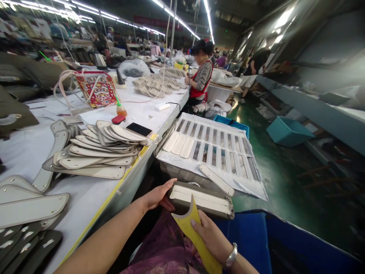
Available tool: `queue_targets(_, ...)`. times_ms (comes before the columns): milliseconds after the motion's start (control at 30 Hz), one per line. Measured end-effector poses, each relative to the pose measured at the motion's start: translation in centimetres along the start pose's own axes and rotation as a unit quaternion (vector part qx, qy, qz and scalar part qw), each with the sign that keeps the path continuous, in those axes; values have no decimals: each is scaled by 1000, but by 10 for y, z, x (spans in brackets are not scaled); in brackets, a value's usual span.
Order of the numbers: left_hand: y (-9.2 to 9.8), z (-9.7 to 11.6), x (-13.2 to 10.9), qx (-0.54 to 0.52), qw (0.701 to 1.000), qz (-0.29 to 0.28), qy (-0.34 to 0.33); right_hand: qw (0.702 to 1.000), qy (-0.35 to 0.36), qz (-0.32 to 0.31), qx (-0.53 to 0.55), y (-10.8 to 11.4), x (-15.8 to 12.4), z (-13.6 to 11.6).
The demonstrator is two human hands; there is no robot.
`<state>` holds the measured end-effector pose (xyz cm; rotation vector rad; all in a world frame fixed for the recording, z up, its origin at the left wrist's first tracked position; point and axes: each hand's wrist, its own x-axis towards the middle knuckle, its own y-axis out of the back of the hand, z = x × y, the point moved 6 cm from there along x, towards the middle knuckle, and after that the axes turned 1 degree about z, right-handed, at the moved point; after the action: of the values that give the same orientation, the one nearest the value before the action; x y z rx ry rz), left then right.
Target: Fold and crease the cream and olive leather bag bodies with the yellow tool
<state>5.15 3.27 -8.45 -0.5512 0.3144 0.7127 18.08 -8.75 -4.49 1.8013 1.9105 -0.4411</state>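
My left hand (156,196) rests with fingers stretched against the left end of a stack of cream leather strips (201,200) lying on my lap. My right hand (211,236) is closed on a yellow curved card (191,230), a flat scraper-like piece, held just in front of the stack. One loose cream strip (216,179) lies on the slotted white tray (222,152) beyond the stack. A few more strips (179,144) fill the tray's left slots.
A white worktable (85,190) at left carries piles of cream strips (97,150), a black phone (138,129), a glue bottle (121,109) and a patterned bag (97,89). Another worker (201,76) sits farther along. Blue bins (288,131) stand on the green floor.
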Motion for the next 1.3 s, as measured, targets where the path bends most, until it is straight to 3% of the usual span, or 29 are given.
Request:
queue_targets(133, -11, -3, 6, -129, 991, -8, -47, 991, -53, -4, 126, -29, 18, 19)
queue_targets(300, -11, 4, 7, -155, 981, 5, -118, 977, -64, 54, 196, -47, 30, 26)
queue_targets(467, -11, 6, 2, -165, 978, -52, -117, 986, -55, 35, 156, -57, 34, 21)
queue_targets(700, -8, 4, 2, -182, 976, -65, -100, 969, -54, -14, 239, -67, 40, 22)
queue_targets(767, -7, 4, 6, -166, 978, -40, -116, 965, -56, -18, 256, -68, 42, 23)
queue_targets(967, -1, 8, 18, -29, 983, 131, -129, 950, -49, -21, 308, -68, 49, 26)
queue_targets(1167, -6, 18, 26, 71, 972, 196, -104, 947, -47, -24, 316, -61, 56, 31)
queue_targets(1300, -7, 23, 29, 173, 950, 239, -105, 944, -50, -23, 327, -53, 58, 28)
